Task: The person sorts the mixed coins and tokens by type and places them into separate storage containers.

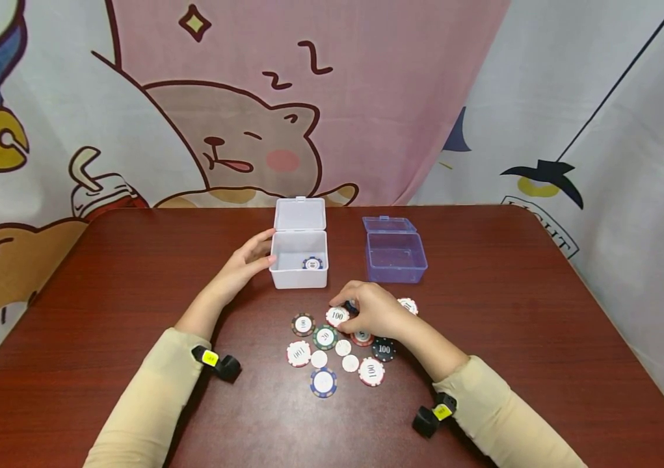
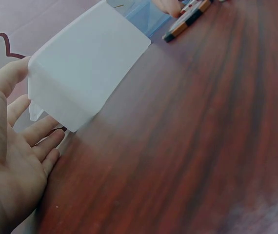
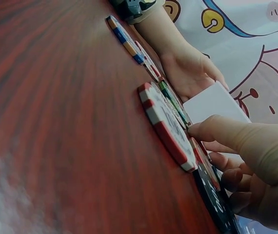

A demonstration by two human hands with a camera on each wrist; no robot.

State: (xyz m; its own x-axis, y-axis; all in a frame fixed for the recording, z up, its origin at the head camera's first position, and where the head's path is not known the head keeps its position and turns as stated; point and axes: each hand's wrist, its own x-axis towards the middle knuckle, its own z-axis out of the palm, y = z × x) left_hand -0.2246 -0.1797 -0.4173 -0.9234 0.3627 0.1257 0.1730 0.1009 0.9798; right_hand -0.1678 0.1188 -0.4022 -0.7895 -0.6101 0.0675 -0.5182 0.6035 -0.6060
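A white lidded box stands with its lid raised and a blue-and-white poker chip inside. My left hand touches the box's left side, thumb at the rim and fingers loosely extended beside it. Above the scattered chips, my right hand pinches a white poker chip marked 100, thumb and index finger at its opposite edges. A dark chip shows partly beneath that hand. Around it lie a green chip, a red chip partly covered by the hand, and a black chip.
A clear bluish box with its lid up stands right of the white one. More chips lie toward the front, including a blue one and small white discs. A printed curtain hangs behind the brown table.
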